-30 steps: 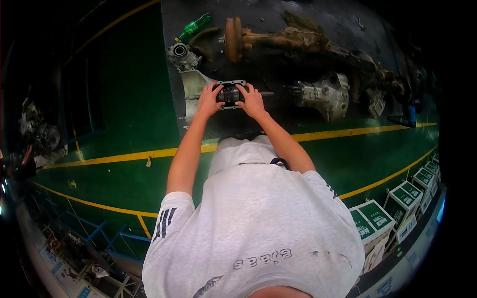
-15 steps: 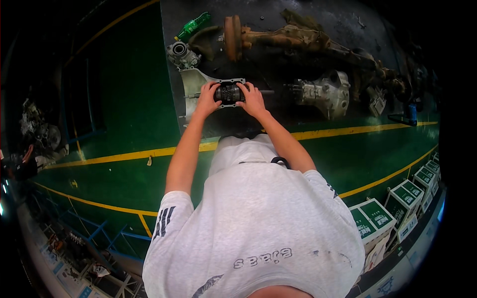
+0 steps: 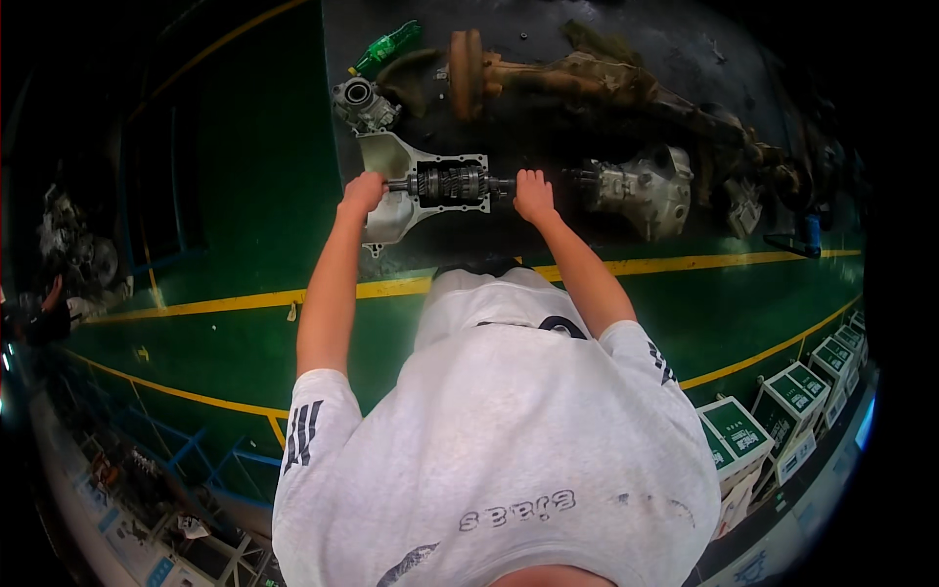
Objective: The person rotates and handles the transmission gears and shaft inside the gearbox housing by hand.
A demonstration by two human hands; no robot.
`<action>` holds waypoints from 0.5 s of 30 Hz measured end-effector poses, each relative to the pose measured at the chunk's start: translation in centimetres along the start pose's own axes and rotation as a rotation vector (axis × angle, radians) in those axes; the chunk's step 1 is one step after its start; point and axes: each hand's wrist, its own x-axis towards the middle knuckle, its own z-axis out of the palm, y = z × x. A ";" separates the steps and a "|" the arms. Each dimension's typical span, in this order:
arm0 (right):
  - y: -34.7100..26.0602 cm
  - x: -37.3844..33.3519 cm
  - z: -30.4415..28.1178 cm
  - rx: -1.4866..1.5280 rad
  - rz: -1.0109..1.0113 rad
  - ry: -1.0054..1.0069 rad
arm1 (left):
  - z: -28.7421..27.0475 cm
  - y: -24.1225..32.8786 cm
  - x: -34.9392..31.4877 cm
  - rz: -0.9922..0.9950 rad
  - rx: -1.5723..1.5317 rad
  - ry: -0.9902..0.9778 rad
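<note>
An open pale metal gearbox housing [image 3: 393, 155] lies on the dark work surface in front of me, its bell-shaped end to the left. Inside its cavity sits a gear shaft [image 3: 452, 183] with several dark toothed gears. My left hand [image 3: 364, 193] is closed around the shaft's left end, within the bell-shaped part. Beyond the housing's right edge, my right hand [image 3: 534, 197] is wrapped round the other end of the shaft. The gears between my hands are uncovered; the gripped ends are hidden by my fingers.
To the right lies another gearbox casing [image 3: 641, 191]. A rusty axle with a brake drum [image 3: 467, 76] stretches across the back. A small metal housing [image 3: 364, 106] and a green bottle [image 3: 388, 47] are at the far left. White-and-green boxes [image 3: 736, 440] line the lower right.
My hands have moved apart from the gears to the two ends of the shaft, left hand leftward and right hand rightward. The gears are now exposed.
</note>
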 end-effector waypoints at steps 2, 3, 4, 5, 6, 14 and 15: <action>0.6 0.8 0.5 -0.031 -0.001 0.009 | -0.5 0.2 0.0 -0.003 0.015 -0.037; 0.8 1.1 0.5 -0.060 -0.026 -0.033 | -0.5 0.1 0.0 0.005 0.032 -0.008; 0.9 1.4 0.5 -0.089 -0.051 -0.074 | -0.4 0.0 -0.1 0.014 0.050 0.021; 1.1 1.7 0.7 -0.088 -0.045 -0.073 | -0.4 0.3 0.0 0.020 0.052 0.021; 1.4 2.0 0.8 -0.092 -0.019 -0.110 | -0.3 0.6 -0.1 0.033 0.047 0.066; -4.6 -1.6 -4.2 0.351 -0.454 0.221 | 0.6 0.3 -0.5 0.023 0.049 0.131; -4.7 -1.5 -3.9 0.337 -0.422 0.238 | 0.4 0.6 -0.3 0.039 0.070 0.114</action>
